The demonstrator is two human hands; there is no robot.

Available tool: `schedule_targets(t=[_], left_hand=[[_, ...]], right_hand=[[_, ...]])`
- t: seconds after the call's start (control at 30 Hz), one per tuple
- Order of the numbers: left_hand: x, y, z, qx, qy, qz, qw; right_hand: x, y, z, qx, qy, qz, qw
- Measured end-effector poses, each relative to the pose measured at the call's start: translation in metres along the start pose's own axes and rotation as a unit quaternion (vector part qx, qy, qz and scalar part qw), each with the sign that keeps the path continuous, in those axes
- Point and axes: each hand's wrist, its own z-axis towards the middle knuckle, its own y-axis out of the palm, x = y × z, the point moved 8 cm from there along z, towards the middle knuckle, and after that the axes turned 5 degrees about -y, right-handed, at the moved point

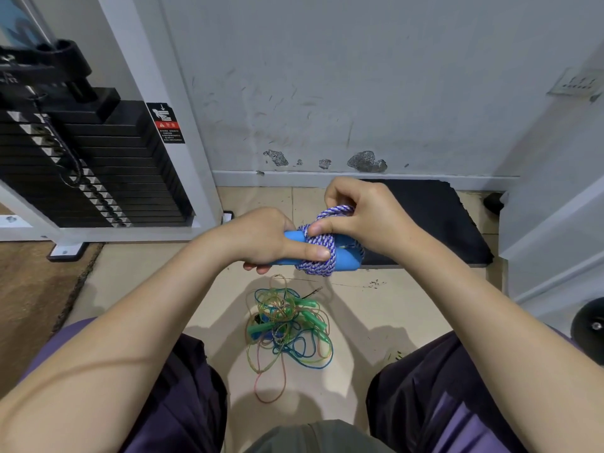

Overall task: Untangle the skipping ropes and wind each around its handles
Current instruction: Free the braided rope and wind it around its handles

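My left hand [261,237] grips a pair of blue handles [346,256] held level in front of me, its thumb lying along them. A purple-and-white braided rope [318,259] is wound in several turns around the handles. My right hand [362,214] pinches a loop of that rope above the handles, thumb pressing on the coils. On the floor between my knees lies a tangled heap of thin clear coloured ropes [287,325], with green handles [307,305] caught in it.
A black weight stack [81,165] in a white frame stands at the left. A dark mat [431,220] lies against the scuffed wall behind my hands. A brown rug [29,305] covers the floor at the left. A black round weight [588,328] sits at the right edge.
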Motion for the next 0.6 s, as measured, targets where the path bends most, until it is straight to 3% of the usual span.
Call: schedule_targets(t=[0.4,0.6], left_hand=[[0.001,0.005,-0.007,-0.048,0.053,-0.093,0.993],[0.001,-0.009,-0.003,-0.007,0.095,-0.307,0.947]], right_hand=[[0.005,0.02,-0.003,-0.068,0.044,0.219,0.972],[0.012,0.018,-0.003,-0.074,0.122,0.448,0.882]])
